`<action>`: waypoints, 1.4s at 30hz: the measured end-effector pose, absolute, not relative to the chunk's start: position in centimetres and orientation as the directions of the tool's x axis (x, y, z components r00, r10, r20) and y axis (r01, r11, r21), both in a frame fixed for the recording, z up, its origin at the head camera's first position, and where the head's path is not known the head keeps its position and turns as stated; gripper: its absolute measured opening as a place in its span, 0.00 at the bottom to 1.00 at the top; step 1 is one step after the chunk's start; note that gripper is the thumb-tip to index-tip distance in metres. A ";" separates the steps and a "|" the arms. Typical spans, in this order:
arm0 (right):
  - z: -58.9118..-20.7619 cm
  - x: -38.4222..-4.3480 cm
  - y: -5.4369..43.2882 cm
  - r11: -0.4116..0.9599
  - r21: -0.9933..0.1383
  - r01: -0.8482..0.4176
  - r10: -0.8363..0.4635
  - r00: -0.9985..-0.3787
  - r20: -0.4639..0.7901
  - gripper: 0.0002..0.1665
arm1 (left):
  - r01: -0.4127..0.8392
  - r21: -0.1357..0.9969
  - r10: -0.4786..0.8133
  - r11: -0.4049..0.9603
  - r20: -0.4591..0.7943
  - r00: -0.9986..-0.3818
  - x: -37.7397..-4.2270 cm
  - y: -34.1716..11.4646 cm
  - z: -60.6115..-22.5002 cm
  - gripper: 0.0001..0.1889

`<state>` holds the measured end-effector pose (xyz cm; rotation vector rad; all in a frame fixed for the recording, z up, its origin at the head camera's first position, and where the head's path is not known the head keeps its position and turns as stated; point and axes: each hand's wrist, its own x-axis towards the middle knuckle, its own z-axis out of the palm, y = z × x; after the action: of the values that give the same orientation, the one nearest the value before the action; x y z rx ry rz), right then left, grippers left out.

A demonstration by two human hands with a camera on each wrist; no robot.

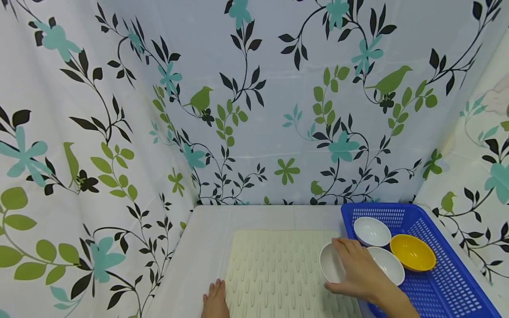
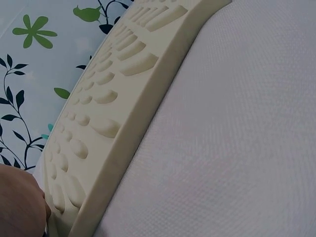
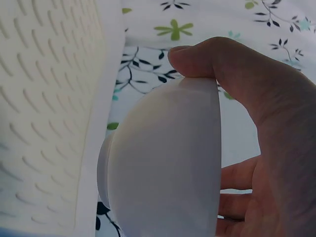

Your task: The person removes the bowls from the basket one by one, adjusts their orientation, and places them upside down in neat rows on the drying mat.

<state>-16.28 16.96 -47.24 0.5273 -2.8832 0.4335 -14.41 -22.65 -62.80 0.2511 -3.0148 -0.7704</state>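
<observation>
In the head view my right hand (image 1: 359, 274) grips a white bowl (image 1: 331, 263) by its rim, above the right part of a cream drying board (image 1: 274, 269) with rows of raised ridges. In the right wrist view the bowl (image 3: 163, 158) shows its rounded outside and foot ring, with the thumb on its upper side and fingers partly hidden behind the rim. At the board's left edge lies my left hand (image 1: 216, 300), its fingers fairly straight and touching that edge. Only a bit of this hand (image 2: 19, 205) shows in the left wrist view, beside the board (image 2: 111, 143).
A blue perforated basket (image 1: 445, 260) stands right of the board. In it sit a white bowl (image 1: 372, 232), another white bowl (image 1: 387, 265) partly behind my right hand, and a yellow bowl (image 1: 413, 253). A patterned curtain (image 1: 262, 132) surrounds the white table (image 1: 207, 229).
</observation>
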 end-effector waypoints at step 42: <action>-50.0 -15.1 7.8 0.689 -0.252 -0.680 -0.643 -0.733 0.221 0.65 | -0.409 0.886 0.457 -0.218 -0.278 -0.845 -11.1 -13.1 -56.4 0.41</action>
<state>-15.07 7.77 -50.01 1.0927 -2.7798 0.4860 -11.05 -13.13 -56.41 -0.0817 -2.1612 -3.0072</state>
